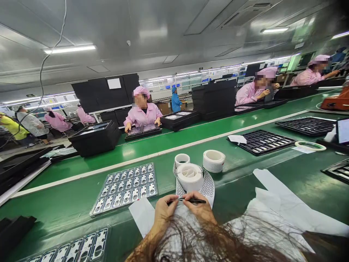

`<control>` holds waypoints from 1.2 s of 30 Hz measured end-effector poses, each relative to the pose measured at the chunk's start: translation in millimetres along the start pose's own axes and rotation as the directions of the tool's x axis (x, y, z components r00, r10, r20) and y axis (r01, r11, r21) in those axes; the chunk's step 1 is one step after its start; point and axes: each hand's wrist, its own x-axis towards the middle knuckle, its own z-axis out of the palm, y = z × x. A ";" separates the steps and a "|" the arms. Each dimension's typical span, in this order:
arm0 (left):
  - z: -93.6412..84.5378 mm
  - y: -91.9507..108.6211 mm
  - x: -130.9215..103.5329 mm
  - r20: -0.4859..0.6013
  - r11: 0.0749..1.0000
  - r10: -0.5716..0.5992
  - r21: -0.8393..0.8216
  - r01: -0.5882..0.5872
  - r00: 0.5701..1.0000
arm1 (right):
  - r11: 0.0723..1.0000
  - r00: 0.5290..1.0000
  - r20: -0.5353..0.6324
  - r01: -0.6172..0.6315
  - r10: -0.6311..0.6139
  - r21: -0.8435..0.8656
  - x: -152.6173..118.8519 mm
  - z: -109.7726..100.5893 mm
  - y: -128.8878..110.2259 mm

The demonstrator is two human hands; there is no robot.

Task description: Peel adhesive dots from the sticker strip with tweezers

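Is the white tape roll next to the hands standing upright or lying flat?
Lying flat. The roll rests on its side face, with the core hole facing up, on a dotted sheet just beyond both hands.

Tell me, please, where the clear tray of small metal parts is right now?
In the head view, the clear tray lies on the green table, left of the tape rolls and beyond the left hand.
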 end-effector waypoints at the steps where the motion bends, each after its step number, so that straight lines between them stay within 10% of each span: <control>1: 0.0 1.0 -0.1 -0.002 1.000 0.000 -0.006 0.000 1.000 | 1.000 1.000 0.000 -0.005 0.005 0.003 -0.4 0.3 -1.3; 36: 8.0 1.1 2.4 -0.056 1.000 0.025 0.009 -0.025 0.998 | 1.000 0.999 0.041 -0.006 0.006 0.010 4.5 -2.0 6.0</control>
